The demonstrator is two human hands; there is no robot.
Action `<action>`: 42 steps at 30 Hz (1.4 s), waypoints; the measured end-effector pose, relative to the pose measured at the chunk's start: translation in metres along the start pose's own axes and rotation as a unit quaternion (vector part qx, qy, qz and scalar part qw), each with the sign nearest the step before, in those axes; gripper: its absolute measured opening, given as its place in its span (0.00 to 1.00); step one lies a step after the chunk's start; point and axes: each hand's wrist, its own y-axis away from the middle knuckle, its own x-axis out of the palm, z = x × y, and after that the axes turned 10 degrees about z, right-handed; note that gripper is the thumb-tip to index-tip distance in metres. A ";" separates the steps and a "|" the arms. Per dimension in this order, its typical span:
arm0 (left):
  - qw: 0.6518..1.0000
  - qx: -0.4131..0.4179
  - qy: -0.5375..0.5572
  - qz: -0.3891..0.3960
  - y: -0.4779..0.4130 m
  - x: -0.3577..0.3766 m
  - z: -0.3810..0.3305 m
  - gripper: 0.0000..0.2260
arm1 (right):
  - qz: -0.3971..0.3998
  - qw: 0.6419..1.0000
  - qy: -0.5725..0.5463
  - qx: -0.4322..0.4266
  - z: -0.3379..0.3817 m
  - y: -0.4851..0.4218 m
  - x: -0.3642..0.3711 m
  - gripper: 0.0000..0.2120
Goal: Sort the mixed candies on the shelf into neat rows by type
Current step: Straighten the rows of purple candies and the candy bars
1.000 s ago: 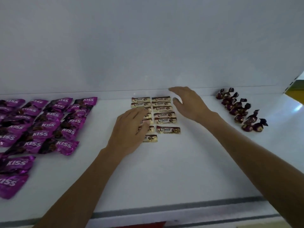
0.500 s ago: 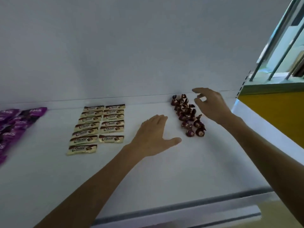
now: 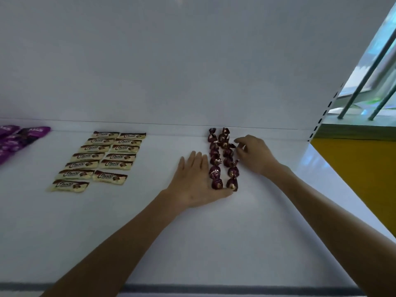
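Foil-twist candies, glossy, L hand flat beside

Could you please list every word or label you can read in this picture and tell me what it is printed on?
"Choco": on each cream candy wrapper in the two rows; the finer print beneath it is too small to read.
"KISS": on a purple packet at the far left, somewhat blurred.
The dark twisted candies show no readable text.
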 end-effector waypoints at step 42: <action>1.000 -0.010 -0.010 0.000 -0.009 0.007 -0.010 0.50 | 0.009 0.989 0.124 -0.074 0.000 0.009 0.003 0.14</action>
